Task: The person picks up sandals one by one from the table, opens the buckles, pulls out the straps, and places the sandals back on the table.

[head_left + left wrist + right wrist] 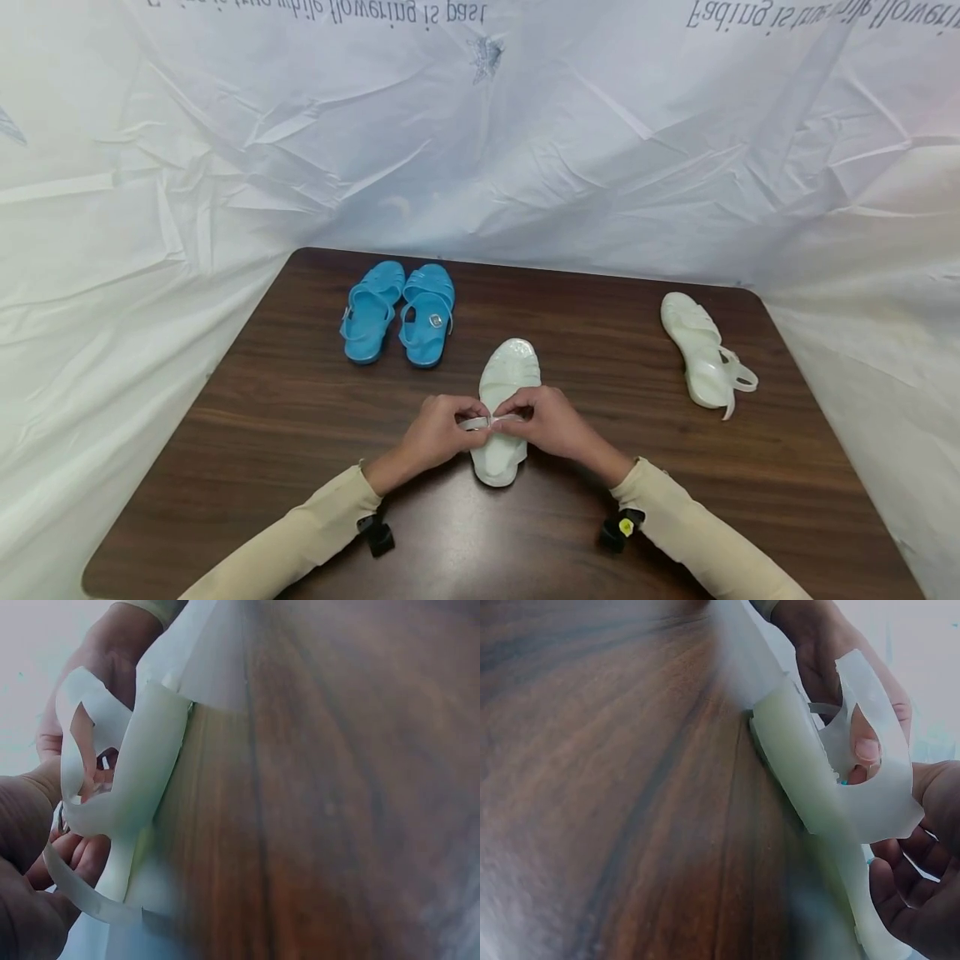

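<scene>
A white sandal [510, 363] lies on the table in front of me, its toe pointing away. Over its middle, my left hand [435, 429] pinches a thin ankle strap [474, 424] between thumb and fingers. My right hand [553, 423] meets it from the other side, also pinching the strap, so the fingertips nearly touch. The sandal's cut-out heel part [150, 757] stands up in the left wrist view, and a loose length of strap curves below the left fingers. Fingers partly cover the spot where the strap pieces meet; whether they are fastened cannot be told.
A pair of blue sandals [369, 321] stands side by side at the back left of the dark wooden table [585, 325]. Another white sandal [693, 342] lies at the back right with its strap spread out. White printed sheeting [525, 167] hangs behind the table.
</scene>
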A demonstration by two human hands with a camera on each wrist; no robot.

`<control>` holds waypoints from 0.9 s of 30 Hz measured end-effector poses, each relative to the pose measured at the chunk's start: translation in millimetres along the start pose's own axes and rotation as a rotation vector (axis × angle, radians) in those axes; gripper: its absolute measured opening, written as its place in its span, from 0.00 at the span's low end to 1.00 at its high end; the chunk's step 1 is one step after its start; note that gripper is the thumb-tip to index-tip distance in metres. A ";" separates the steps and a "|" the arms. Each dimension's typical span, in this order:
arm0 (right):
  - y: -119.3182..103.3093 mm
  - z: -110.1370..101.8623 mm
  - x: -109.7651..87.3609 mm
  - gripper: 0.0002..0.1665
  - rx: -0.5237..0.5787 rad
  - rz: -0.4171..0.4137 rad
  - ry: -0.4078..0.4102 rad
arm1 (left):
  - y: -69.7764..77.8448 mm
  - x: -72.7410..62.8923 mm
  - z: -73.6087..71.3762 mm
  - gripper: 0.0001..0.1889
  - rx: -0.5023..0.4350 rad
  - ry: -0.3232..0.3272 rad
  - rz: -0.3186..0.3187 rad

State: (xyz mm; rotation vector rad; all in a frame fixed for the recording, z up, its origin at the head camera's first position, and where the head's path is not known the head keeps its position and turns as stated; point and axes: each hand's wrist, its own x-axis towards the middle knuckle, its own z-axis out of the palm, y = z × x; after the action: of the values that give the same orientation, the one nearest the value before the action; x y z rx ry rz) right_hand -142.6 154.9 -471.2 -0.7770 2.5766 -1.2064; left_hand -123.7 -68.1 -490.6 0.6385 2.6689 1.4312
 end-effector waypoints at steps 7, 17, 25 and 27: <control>2.7 -1.9 -5.1 0.03 -0.022 -0.011 0.045 | -4.0 -2.3 -0.5 0.06 -0.014 0.036 0.013; 10.8 -9.0 -11.9 0.03 -0.038 -0.005 0.066 | -2.5 -3.0 -3.4 0.07 -0.046 0.026 -0.004; 13.4 -15.9 -14.6 0.03 -0.001 0.019 0.045 | -1.5 -4.0 -4.8 0.08 -0.097 0.023 0.003; 11.6 -17.8 -12.7 0.05 0.023 0.017 0.048 | -1.1 -3.4 -5.0 0.08 -0.099 0.017 0.003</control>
State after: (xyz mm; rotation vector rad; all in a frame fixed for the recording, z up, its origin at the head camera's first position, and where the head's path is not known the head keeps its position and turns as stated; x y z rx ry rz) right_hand -143.1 179.6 -469.0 -0.7292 2.5964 -1.2629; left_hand -122.1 -73.9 -489.1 0.6257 2.5905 1.5649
